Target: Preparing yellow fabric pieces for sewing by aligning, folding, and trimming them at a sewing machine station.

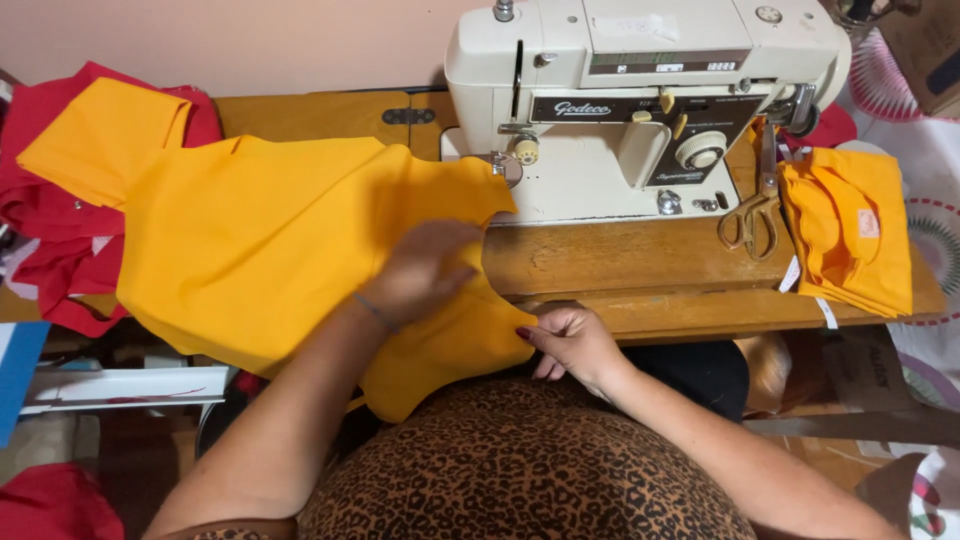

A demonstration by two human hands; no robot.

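Left hand [425, 268] flat, open on large yellow-orange cotton cloth [260, 240]; right hand [572, 342] pinches its lower edge, mid-frame; I judge aligning; next needs feeding toward cream sewing machine [640, 100]

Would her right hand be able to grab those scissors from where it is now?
Probably yes. The right hand pinches the yellow cloth at the table edge, and the scissors lie on bare wood to its right, with nothing between them.

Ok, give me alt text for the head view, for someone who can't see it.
A person's left hand presses flat on yellow fabric at a cream sewing machine, while the right hand pinches the fabric's near edge. Scissors and folded yellow pieces lie to the right on the wooden table.
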